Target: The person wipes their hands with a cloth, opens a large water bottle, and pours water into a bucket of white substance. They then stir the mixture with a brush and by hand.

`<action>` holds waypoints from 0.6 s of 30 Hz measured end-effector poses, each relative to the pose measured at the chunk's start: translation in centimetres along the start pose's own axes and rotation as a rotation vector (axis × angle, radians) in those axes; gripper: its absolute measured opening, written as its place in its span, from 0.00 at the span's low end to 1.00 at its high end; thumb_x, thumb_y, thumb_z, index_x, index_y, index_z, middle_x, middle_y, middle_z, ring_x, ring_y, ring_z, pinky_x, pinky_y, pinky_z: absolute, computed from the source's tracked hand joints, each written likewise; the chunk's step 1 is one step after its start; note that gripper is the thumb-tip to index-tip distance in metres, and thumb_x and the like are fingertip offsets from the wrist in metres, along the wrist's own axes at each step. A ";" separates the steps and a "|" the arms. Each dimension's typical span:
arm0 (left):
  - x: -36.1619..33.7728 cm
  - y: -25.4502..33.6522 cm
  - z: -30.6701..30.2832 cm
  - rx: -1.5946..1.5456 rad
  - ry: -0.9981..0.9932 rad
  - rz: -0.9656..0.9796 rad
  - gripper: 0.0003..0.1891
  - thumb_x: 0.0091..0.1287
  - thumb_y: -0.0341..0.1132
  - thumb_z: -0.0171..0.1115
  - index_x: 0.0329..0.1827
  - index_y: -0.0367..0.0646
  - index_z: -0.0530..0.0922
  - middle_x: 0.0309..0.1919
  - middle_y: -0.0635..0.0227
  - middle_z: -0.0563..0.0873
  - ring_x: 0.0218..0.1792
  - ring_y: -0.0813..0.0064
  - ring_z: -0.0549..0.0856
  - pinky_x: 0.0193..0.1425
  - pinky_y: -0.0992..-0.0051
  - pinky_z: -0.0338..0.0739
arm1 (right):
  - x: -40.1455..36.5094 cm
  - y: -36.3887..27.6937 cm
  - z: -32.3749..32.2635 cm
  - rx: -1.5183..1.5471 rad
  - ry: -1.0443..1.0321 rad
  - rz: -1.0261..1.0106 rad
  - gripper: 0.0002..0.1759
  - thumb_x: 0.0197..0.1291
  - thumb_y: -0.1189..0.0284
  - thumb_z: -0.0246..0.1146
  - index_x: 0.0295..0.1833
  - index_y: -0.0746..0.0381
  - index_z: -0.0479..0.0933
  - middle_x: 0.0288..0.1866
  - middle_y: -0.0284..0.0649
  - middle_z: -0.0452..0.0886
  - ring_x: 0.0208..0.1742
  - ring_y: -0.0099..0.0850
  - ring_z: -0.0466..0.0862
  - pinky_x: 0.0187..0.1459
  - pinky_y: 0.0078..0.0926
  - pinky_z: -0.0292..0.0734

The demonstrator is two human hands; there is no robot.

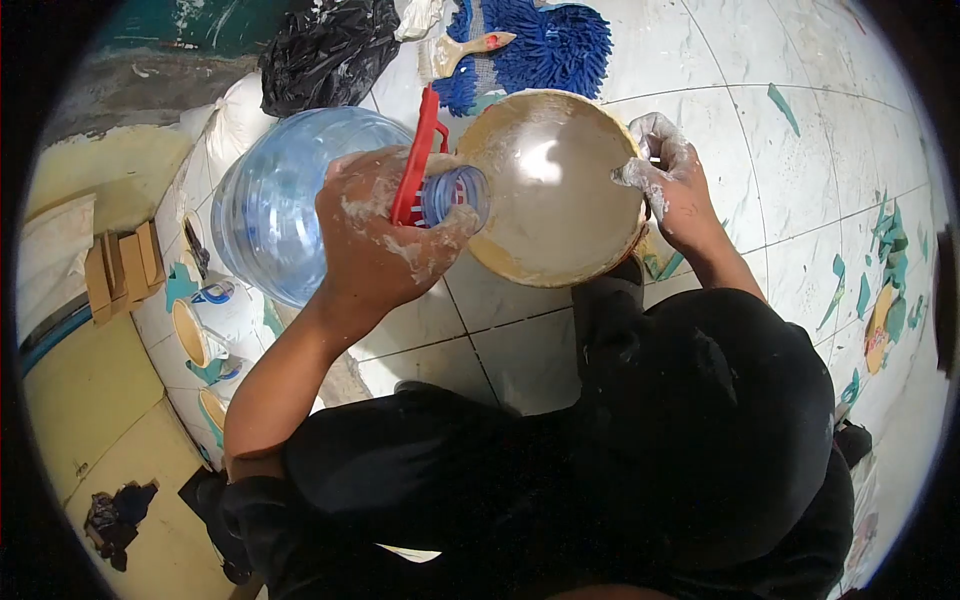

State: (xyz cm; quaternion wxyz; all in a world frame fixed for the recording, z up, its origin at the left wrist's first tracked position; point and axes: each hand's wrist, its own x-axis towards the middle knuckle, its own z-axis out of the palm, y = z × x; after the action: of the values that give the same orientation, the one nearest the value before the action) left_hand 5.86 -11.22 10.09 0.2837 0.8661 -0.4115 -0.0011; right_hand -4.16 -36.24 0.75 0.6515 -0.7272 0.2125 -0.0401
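1. Head view, looking down: a person in dark clothing [690, 430], both bare hands at work over a white tiled floor [725, 120].
2. Bucket [535, 279], round with a yellowish rim, stands in front of the person, mouth facing up. Pale greyish contents [555, 225] spread across the inside, with a bright patch of glare near the far side.
3. Left hand [378, 230] grips the water jug [270, 210] at the neck [436, 203]. Fingers curl around it, thumb pressed along the near side; some fingertips hide behind the red handle [413, 165].
4. Jug is clear blue, tilted, with its body out to the left and its open mouth pointing at the bucket's left edge. Mouth overlaps the rim from where I stand; cannot tell whether the two touch.
5. Right hand [672, 182] pinches the bucket's right rim, thumb on the inner side, other fingers bent outside. Exact contact on the outer wall is hidden.
6. White smears on both hands, thickest on the right fingers.
7. Beyond the bucket: blue shaggy mat [565, 50], a paintbrush [470, 52] lying across it. Black plastic bag [328, 55] just beyond the jug.
8. Far right: green scraps [889, 235] scattered over the tiles.
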 end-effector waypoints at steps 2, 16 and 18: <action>0.0 0.1 -1.0 -0.033 -0.009 -0.036 0.16 0.46 0.42 0.67 0.35 0.42 0.82 0.29 0.63 0.85 0.32 0.63 0.83 0.46 0.64 0.72 | 0.0 0.0 0.2 0.018 -0.016 0.012 0.12 0.42 0.74 0.65 0.34 0.62 0.72 0.22 0.29 0.67 0.26 0.19 0.66 0.29 0.19 0.65; -2.1 -0.9 -8.3 -0.105 0.029 -0.139 0.17 0.44 0.29 0.67 0.40 0.39 0.81 0.36 0.62 0.84 0.37 0.66 0.83 0.50 0.69 0.74 | 0.6 0.2 3.2 0.111 -0.107 0.033 0.12 0.44 0.75 0.64 0.36 0.63 0.72 0.25 0.33 0.73 0.28 0.21 0.72 0.32 0.21 0.69; -2.5 -1.5 -9.7 -0.170 0.009 -0.176 0.19 0.43 0.27 0.64 0.42 0.36 0.80 0.44 0.59 0.83 0.47 0.67 0.79 0.56 0.70 0.69 | 0.5 0.2 3.8 0.113 -0.113 0.070 0.13 0.44 0.75 0.65 0.38 0.63 0.72 0.26 0.33 0.74 0.28 0.21 0.72 0.31 0.21 0.69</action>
State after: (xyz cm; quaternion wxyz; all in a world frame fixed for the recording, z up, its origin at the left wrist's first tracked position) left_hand 7.57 -3.88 16.88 0.3566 0.8717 -0.3311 -0.0571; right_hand -2.46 -32.87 -0.11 0.7034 -0.6826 0.1981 0.0122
